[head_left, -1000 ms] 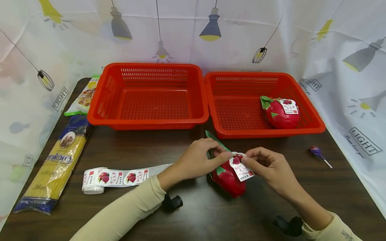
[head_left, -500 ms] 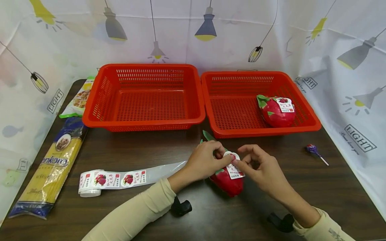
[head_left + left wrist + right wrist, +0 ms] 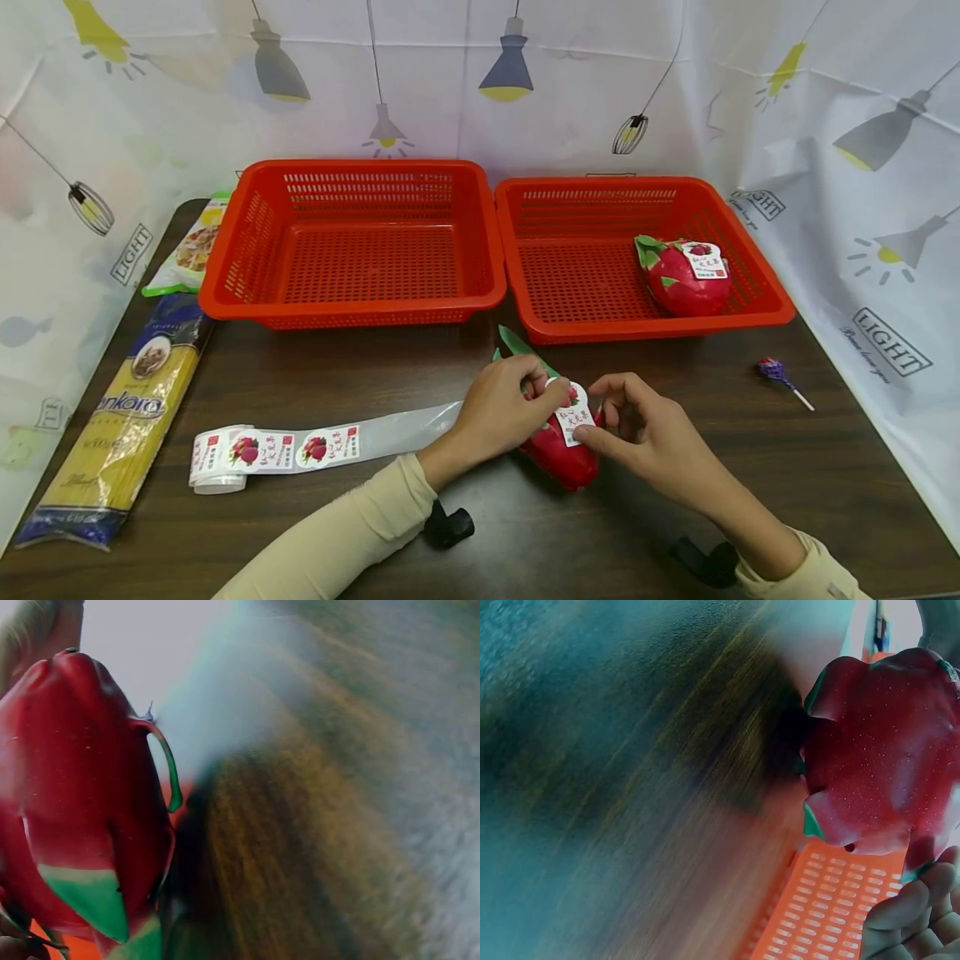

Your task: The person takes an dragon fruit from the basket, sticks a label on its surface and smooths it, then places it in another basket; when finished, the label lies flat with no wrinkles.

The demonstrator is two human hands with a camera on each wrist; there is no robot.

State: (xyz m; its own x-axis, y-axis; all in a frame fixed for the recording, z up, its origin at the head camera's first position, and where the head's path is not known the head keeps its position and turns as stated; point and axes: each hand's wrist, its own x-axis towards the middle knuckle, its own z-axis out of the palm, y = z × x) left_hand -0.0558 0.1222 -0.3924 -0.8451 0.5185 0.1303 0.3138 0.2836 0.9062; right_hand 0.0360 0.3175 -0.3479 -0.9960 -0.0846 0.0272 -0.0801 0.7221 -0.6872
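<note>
A red dragon fruit (image 3: 567, 468) with green-tipped scales lies on the table in front of the baskets, its green leaf end pointing away. On its upper side lies a white label sticker (image 3: 576, 417) with a printed dragon fruit. My left hand (image 3: 504, 410) holds the fruit from the left, fingers over its far part and thumb at the sticker's upper left edge. From the other side my right hand (image 3: 651, 429) presses its thumb on the sticker's lower edge, its other fingers bent beside the fruit. The fruit's red body (image 3: 82, 772) fills the left of the left wrist view.
A sticker roll (image 3: 225, 458) lies partly unrolled at left, its bare backing strip reaching under my left forearm. Behind stand a red basket (image 3: 375, 312) and another red basket (image 3: 660, 329) bearing a labelled dragon fruit (image 3: 688, 287). A spaghetti pack (image 3: 123, 425) and lollipop (image 3: 783, 382) flank them.
The sticker has come down onto the fruit, shifting left and lying flatter. My right thumb has slid from its upper right corner to its lower edge. The left hand still holds the fruit.
</note>
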